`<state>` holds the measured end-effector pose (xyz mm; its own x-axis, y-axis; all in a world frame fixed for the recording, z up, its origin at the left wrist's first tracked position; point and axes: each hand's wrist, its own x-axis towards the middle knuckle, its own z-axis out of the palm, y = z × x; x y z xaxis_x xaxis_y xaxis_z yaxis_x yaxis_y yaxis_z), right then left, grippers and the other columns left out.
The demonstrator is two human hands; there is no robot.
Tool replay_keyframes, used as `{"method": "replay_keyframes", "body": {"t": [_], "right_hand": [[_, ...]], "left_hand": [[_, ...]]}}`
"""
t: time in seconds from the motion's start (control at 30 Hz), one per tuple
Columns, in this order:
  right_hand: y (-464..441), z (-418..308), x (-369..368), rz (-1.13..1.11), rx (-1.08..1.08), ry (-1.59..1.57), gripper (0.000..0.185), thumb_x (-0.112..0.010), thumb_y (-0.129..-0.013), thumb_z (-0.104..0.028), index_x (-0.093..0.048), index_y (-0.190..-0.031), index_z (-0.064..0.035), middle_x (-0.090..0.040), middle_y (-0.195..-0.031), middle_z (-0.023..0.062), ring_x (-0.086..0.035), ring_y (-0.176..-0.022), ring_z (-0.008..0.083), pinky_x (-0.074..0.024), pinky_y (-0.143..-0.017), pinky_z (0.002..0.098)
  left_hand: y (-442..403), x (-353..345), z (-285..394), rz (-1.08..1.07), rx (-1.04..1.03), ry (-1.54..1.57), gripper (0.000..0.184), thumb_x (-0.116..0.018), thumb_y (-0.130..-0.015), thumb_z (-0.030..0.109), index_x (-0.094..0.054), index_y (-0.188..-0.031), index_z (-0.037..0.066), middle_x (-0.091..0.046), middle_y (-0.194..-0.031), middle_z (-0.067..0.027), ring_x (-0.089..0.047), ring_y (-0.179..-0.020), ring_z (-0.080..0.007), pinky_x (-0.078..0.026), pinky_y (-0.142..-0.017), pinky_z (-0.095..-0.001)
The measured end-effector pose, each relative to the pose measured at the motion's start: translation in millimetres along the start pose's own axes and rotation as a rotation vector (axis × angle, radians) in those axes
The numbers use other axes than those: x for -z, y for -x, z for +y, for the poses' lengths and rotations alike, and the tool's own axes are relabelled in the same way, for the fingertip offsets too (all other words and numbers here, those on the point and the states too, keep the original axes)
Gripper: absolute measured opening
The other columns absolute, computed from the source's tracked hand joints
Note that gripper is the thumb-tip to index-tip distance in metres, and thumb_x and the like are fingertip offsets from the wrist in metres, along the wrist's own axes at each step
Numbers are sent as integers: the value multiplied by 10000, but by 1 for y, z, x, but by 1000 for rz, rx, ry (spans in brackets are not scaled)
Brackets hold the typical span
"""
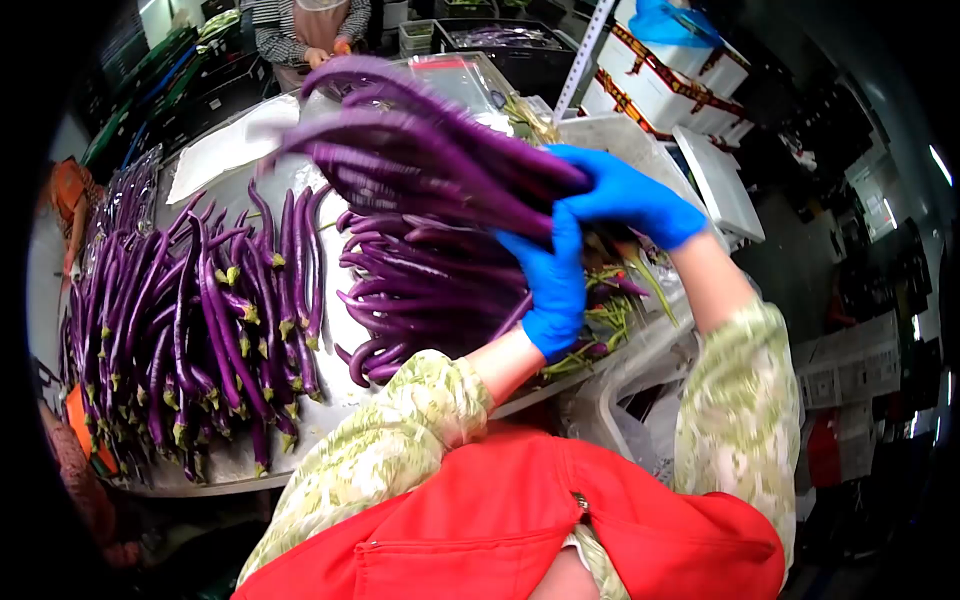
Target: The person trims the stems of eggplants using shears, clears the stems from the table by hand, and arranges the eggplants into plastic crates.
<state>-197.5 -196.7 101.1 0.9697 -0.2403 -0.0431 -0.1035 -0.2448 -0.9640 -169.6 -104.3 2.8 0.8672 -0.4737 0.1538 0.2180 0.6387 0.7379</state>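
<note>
A bunch of long purple eggplants (430,150) is up off the table, its far ends blurred by motion and pointing to the upper left. My right hand (630,195), in a blue glove, is closed around the near end of this bunch. My left hand (550,285), gloved in blue too, grips it from below and the left side; some of its fingers are hidden. Beneath the bunch lies a pile of eggplants (420,290). On the left of the table, many more eggplants (190,330) lie with their green stem ends toward me.
The metal table (340,420) carries a white sheet (235,150) at its far left. Green stem trimmings (610,320) lie by its right edge. White foam boxes (670,80) are stacked at upper right. Across the table stands another person (310,30); another is at the left edge.
</note>
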Motion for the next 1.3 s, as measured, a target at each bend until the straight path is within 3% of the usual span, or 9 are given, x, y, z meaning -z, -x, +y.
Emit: {"method": "replay_keyframes", "body": {"t": [0.23, 0.37, 0.47, 0.57, 0.77, 0.93, 1.07, 1.1, 1.3], "right_hand": [[-154, 195, 50, -184, 248, 750, 492, -641, -748, -221, -559, -1221, -113, -620, -1065, 182, -595, -950, 310, -453, -859, 365], [-163, 198, 53, -218, 199, 778, 472, -632, -765, -211, -557, -1222, -122, -581, -1083, 175, -561, -998, 320, -430, -876, 368], [-151, 148, 44, -326, 380, 556, 423, -630, -795, -164, -553, -1197, -60, -577, -1138, 164, -574, -985, 279, -443, -886, 368], [-115, 139, 69, -153, 223, 546, 425, -639, -852, -196, -530, -1228, -30, -577, -1198, 130, -565, -1043, 222, -442, -925, 346], [102, 77, 91, 714, 256, 423, 418, -645, -864, -189, -535, -1239, -41, -594, -1189, 48, -547, -1088, 132, -413, -960, 291], [313, 140, 56, 1219, -124, 273, 355, -642, -861, -170, -584, -1173, -11, -626, -1072, 20, -560, -1011, 91, -420, -907, 244], [405, 228, -15, 1290, -571, -19, 339, -639, -825, -370, -627, -973, -65, -608, -847, 18, -555, -776, 108, -458, -662, 274], [420, 256, -26, 1228, -807, -33, 331, -643, -806, -352, -624, -959, -59, -616, -841, 27, -565, -774, 132, -459, -662, 288], [444, 431, -88, 1093, -1072, 93, 553, -657, -709, -351, -557, -1078, 49, -596, -1102, 250, -586, -1014, 363, -457, -865, 407]], "left_hand": [[-56, 45, -41, -479, 1180, 223, 275, -538, -908, 303, -592, -1094, 108, -617, -991, -5, -570, -850, -107, -470, -734, -253], [-98, 42, 17, -780, 62, -493, 328, -638, -851, 122, -576, -1159, 29, -617, -1002, -40, -577, -848, -94, -487, -774, -294], [-178, 53, 0, -724, -659, -1414, 403, -626, -817, 289, -570, -1172, 107, -593, -1098, -128, -553, -1001, -310, -435, -880, -433], [-215, 108, -57, -956, -184, -1756, 690, -455, -799, 643, -469, -1326, 198, -507, -1268, -172, -362, -1252, -418, -274, -982, -615], [-204, 76, -24, -1084, -37, -1429, 607, -579, -847, 428, -498, -1258, -11, -515, -1247, -242, -501, -1149, -350, -378, -986, -397], [-153, 19, 24, -953, -574, -1200, 467, -633, -866, 108, -482, -1298, 15, -523, -1295, -124, -497, -1169, -193, -346, -1021, -317], [6, -57, 38, -1412, -386, -713, 518, -596, -822, -61, -477, -1314, 49, -483, -1342, -105, -451, -1234, -206, -342, -1044, -328], [41, -64, 32, -1517, -23, -661, 531, -629, -808, -24, -474, -1312, 44, -496, -1328, -120, -466, -1226, -228, -375, -1015, -334], [199, -70, -127, -2442, -117, -648, 361, -580, -852, 138, -555, -1201, 47, -572, -1155, -190, -560, -1024, -371, -456, -884, -391]]}}
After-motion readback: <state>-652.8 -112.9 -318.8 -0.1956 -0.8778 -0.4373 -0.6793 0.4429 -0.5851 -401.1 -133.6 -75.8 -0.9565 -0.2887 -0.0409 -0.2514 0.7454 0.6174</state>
